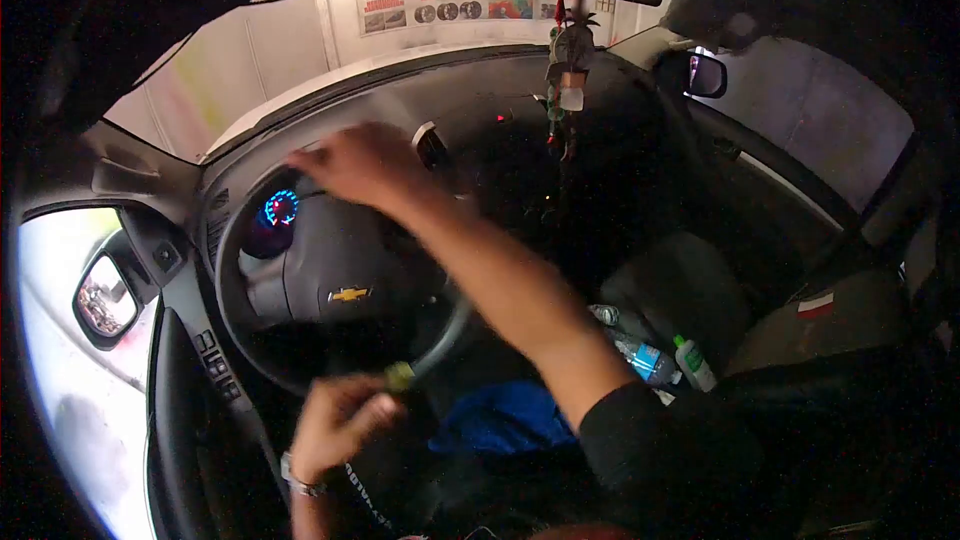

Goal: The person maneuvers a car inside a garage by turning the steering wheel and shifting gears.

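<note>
Gold in colour, the emblem [350, 294] marks the hub of the steering wheel [320, 258], the landmark for all positions here. Your left hand [338, 422], below the wheel's lower rim, grips a small yellow-green item [399, 376] at its fingertips; blur hides what it is. Your right hand [360, 165] is over the wheel's upper part, fingers toward the left; you cannot tell from this view whether it is wide, narrow or holding something, nor whether it touches the rim. The blue-lit gauge [281, 208] shows at the wheel's upper left. Blue cloth [500, 418] lies to the wheel's lower right; farther right are a blue-labelled bottle [650, 362] and, just beside it, a green-capped bottle [695, 365].
</note>
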Demonstrator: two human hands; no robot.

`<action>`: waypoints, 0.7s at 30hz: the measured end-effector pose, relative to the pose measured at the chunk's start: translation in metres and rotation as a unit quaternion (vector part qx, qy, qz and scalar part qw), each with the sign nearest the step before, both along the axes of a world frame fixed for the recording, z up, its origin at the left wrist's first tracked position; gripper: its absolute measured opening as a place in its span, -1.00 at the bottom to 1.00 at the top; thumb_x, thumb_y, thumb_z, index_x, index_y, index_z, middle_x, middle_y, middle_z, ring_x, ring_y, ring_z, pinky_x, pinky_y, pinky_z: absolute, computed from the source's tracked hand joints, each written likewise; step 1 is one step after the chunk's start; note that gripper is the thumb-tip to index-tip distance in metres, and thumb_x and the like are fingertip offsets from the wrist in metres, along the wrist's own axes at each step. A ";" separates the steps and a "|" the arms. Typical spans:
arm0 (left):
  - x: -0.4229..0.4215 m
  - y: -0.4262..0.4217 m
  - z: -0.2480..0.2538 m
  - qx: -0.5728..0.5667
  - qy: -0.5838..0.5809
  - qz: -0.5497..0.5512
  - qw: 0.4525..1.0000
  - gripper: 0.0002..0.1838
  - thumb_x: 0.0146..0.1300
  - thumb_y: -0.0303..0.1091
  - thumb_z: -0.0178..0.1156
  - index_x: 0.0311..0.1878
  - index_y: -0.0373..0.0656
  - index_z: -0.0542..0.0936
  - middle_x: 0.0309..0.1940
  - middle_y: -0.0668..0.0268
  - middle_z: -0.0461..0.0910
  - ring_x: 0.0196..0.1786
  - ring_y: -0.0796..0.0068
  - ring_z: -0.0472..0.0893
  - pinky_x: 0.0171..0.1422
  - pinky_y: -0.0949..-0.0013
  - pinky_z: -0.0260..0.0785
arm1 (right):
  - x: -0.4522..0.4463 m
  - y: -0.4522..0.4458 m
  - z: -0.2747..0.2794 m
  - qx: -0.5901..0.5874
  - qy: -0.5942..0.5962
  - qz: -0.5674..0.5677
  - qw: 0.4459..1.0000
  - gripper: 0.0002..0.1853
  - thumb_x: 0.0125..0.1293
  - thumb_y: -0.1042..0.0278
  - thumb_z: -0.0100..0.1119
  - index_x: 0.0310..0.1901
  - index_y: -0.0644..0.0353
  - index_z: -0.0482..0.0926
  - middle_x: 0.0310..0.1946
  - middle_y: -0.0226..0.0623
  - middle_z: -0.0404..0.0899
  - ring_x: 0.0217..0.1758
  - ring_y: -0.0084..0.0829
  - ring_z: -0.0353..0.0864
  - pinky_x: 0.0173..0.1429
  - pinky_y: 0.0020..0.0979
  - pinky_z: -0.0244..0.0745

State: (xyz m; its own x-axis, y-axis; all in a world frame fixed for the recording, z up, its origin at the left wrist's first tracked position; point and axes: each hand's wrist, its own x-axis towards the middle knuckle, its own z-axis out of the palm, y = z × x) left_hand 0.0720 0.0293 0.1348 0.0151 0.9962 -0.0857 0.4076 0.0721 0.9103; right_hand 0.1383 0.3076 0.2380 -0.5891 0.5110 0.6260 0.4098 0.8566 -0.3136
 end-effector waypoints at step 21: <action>-0.075 0.159 0.128 0.267 0.462 0.226 0.815 -0.51 0.27 0.18 0.35 -0.11 -0.11 0.73 -0.35 0.09 0.73 -0.23 0.05 0.74 -0.19 0.14 0.50 | -0.083 -0.157 -0.212 0.332 -0.169 0.518 0.770 -0.73 0.27 0.01 0.22 -0.19 -0.03 0.73 -0.07 -0.39 0.70 0.01 -0.29 0.63 0.19 -0.07 0.33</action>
